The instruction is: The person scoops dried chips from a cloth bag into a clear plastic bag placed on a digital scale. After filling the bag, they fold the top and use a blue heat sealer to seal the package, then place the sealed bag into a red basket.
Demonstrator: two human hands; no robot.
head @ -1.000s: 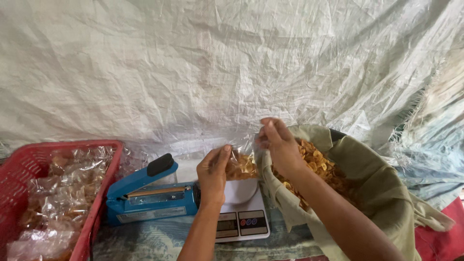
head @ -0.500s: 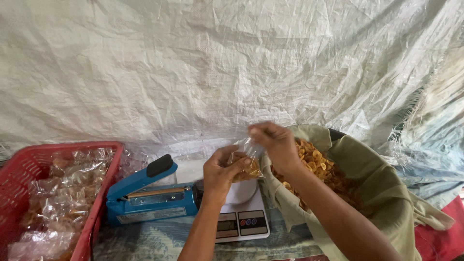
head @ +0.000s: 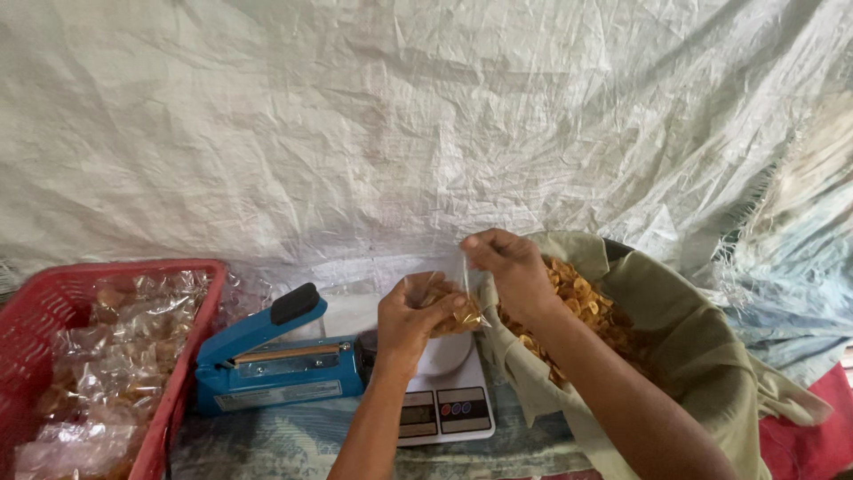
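A: Diff vs half a second back?

B: Minor. Left hand [head: 410, 313] still cupped under small clear bag [head: 451, 302] of golden chips, fingers closed on its lower part. Right hand [head: 506, 267] still pinching bag's top edge, now a bit lower and closer in. Bag more bunched than before.

A: Bag position?

B: Held between both hands, just above white digital scale [head: 444, 391]. Cannot tell if touching the pan.

A: Surroundings?

B: Blue heat sealer [head: 275, 364] just left of scale, black handle raised, unchanged. Red plastic basket [head: 191, 356] far left, filled with sealed clear packets [head: 107, 356]. Olive cloth sack [head: 702, 356] on right, open, loose chips [head: 577, 298] inside, right forearm across it. Red fabric [head: 813, 422] at bottom right corner.

A: Surface, room?

B: Patterned bluish cover [head: 267, 444] under everything. Crumpled white woven tarp [head: 400, 116] as full backdrop, frayed edge at right.
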